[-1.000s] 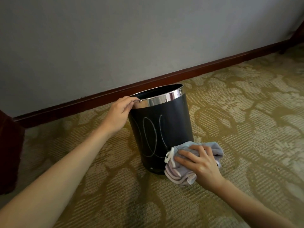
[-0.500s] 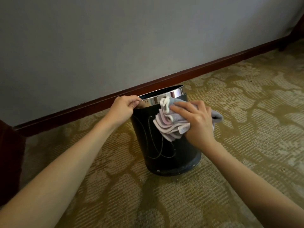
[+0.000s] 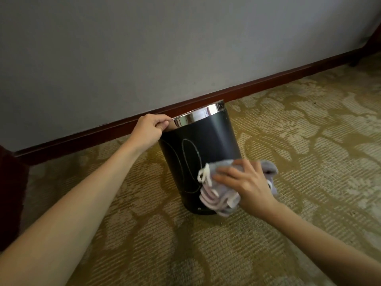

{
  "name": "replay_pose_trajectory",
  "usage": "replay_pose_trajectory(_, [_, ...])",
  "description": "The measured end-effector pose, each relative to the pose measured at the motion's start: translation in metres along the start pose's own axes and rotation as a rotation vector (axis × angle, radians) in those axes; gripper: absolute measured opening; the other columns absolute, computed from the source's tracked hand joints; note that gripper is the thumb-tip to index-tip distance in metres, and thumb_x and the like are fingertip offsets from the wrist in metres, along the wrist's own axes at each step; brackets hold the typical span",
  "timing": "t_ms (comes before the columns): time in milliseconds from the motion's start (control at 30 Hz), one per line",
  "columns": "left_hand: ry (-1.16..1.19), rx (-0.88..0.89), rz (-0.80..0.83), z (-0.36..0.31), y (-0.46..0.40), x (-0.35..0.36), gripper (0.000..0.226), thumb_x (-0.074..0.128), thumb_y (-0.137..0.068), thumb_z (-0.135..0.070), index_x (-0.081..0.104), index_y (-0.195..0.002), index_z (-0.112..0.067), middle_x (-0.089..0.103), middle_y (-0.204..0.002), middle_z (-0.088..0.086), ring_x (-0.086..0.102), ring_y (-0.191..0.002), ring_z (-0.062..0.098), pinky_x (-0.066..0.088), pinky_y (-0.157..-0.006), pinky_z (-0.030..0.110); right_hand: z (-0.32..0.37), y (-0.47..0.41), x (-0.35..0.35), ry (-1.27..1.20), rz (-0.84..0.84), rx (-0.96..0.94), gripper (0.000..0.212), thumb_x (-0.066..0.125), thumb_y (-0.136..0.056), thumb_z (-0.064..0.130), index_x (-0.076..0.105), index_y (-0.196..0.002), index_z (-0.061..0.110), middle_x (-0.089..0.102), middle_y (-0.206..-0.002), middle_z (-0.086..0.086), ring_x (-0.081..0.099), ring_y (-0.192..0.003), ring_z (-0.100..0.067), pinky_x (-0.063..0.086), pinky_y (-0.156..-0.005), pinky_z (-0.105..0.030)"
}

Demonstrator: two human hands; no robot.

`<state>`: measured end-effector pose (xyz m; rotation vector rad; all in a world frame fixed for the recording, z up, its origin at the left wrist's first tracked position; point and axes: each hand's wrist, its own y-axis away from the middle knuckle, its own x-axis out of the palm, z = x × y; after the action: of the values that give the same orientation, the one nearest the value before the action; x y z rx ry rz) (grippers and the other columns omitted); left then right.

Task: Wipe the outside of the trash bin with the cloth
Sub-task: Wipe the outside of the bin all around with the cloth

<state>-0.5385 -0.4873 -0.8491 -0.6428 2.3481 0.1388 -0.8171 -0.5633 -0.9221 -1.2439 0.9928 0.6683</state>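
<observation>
A black round trash bin with a shiny chrome rim stands on the carpet near the wall, tipped slightly away from me. White looping marks show on its near side. My left hand pinches the rim at its left edge. My right hand presses a bunched grey and pale pink cloth against the bin's lower right side, close to its base. The cloth hides part of the bin's lower wall.
Patterned beige and olive carpet covers the floor. A grey wall with a dark red-brown baseboard runs just behind the bin. Dark wooden furniture stands at the far left edge, and another dark piece at the far right.
My right hand has swept the cloth from the bin's base up to the rim and back down to the base. My left hand stays on the rim.
</observation>
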Motion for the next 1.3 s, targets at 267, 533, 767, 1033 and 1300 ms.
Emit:
replay_pose_trajectory(267, [-0.043,0.013,-0.025,-0.005,-0.003,0.004,0.029,0.051,-0.095,-0.012,0.073,-0.086,-0.028,0.072,-0.091,-0.007,0.063,-0.094,0.01,0.047,-0.09,0.033,0.004,-0.078,-0.016,0.032,-0.188,0.16,0.039,0.075,-0.075,0.025,0.069,-0.114,0.023,0.066,-0.119,0.004,0.054,-0.103,-0.041,0.042,-0.073,-0.05])
replay_pose_trajectory(533, [-0.003,-0.055,-0.025,-0.008,-0.001,0.003,0.026,0.05,-0.096,-0.013,0.072,-0.107,-0.02,0.068,-0.111,-0.004,0.057,-0.11,0.012,0.042,-0.098,0.033,0.015,0.037,0.019,0.095,0.0,-0.018,0.039,0.073,-0.073,0.034,0.07,-0.111,0.027,0.067,-0.113,0.007,0.043,-0.104,-0.031,0.043,-0.071,-0.047])
replay_pose_trajectory(767, [-0.031,-0.019,-0.011,-0.016,-0.001,0.007,0.025,0.051,-0.095,-0.013,0.071,-0.108,-0.02,0.068,-0.106,-0.007,0.058,-0.107,0.012,0.041,-0.095,0.03,0.012,-0.011,-0.008,0.124,0.011,-0.003,0.033,0.057,-0.081,0.026,0.069,-0.111,0.025,0.068,-0.111,0.006,0.059,-0.092,-0.037,0.044,-0.067,-0.046])
replay_pose_trajectory(1033, [-0.104,0.056,-0.015,-0.025,0.0,0.016,0.023,0.054,-0.093,-0.012,0.075,-0.099,-0.019,0.068,-0.095,-0.011,0.059,-0.103,0.012,0.042,-0.09,0.027,0.002,-0.057,-0.018,0.161,-0.138,0.018,0.033,0.06,-0.081,0.021,0.069,-0.113,0.022,0.067,-0.117,0.002,0.057,-0.101,-0.041,0.043,-0.073,-0.049])
replay_pose_trajectory(1300, [-0.091,-0.008,0.01,-0.021,-0.006,0.014,0.023,0.053,-0.094,-0.019,0.072,-0.106,-0.024,0.07,-0.108,-0.006,0.059,-0.109,0.013,0.044,-0.097,0.034,-0.003,0.055,0.016,0.165,0.13,-0.212,0.03,0.057,-0.081,0.027,0.065,-0.111,0.027,0.064,-0.114,0.009,0.047,-0.108,-0.031,0.043,-0.074,-0.048])
